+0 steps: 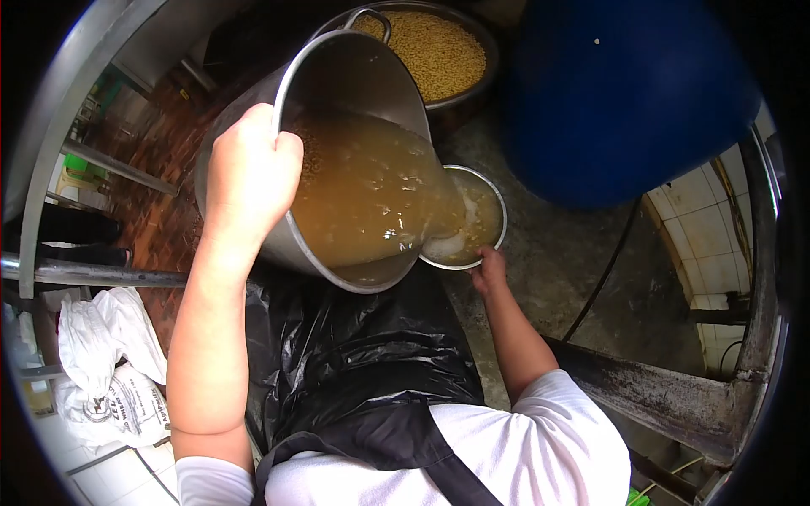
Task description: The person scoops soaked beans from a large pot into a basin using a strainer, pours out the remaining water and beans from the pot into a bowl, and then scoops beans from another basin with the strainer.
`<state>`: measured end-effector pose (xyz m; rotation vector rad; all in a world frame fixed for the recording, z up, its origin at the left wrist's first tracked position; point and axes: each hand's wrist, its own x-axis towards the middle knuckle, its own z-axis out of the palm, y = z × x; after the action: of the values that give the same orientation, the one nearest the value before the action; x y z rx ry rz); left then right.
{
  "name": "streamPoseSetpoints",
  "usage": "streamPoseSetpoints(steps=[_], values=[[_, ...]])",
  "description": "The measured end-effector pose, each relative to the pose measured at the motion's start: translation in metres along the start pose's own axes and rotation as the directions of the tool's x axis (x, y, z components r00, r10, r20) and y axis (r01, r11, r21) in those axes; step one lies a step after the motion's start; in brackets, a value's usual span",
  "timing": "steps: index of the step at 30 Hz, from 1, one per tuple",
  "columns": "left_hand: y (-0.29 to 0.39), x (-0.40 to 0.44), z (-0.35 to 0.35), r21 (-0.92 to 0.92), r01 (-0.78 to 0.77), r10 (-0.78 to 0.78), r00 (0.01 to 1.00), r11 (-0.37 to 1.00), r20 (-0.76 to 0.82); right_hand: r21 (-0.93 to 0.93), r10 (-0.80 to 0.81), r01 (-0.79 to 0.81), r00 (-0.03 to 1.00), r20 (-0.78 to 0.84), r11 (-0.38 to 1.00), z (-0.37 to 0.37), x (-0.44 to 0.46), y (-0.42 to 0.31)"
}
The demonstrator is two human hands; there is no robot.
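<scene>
A large metal pot (333, 76) is tilted to the right, full of cloudy brown liquid (363, 185). Some grains show dimly under the surface at its left. My left hand (253, 164) is closed on the pot's near-left rim; whether a handle lies inside the fist is hidden. Liquid runs over the lower right lip into a round metal-rimmed bowl (504, 211), where foam and a few pale beans float. My right hand (488, 268) grips the bowl's near edge. Whether the bowl's bottom is solid or mesh is hidden by the liquid.
Behind the pot stands a wide metal basin (492, 63) of yellowish soaked beans (430, 51). A big blue barrel (624, 101) is at the upper right. A metal frame beam (650, 401) crosses the lower right. White sacks (114, 371) lie at the left.
</scene>
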<state>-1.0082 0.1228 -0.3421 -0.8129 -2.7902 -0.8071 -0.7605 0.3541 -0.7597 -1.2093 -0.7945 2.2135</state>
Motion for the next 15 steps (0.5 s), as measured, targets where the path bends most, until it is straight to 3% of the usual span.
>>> streamPoseSetpoints(steps=[1,3,6,15], values=[[0.002,-0.002,0.003,0.001,-0.001,0.001,1.000,1.000,-0.001,0.002,0.000,0.000,1.000,0.001,1.000,-0.012,0.011,0.005],[0.004,-0.004,0.008,0.055,-0.086,0.088,0.995,0.995,-0.040,-0.167,0.114,-0.104,0.992,0.049,0.980,-0.028,0.028,0.009],[0.008,-0.004,0.007,0.074,-0.056,0.058,0.998,0.996,-0.027,-0.025,0.030,-0.031,0.999,-0.020,0.999,-0.024,0.027,0.016],[0.009,-0.004,0.004,0.061,-0.082,0.083,0.996,0.995,-0.014,-0.037,0.038,-0.042,0.995,-0.096,0.998,-0.025,0.018,0.010]])
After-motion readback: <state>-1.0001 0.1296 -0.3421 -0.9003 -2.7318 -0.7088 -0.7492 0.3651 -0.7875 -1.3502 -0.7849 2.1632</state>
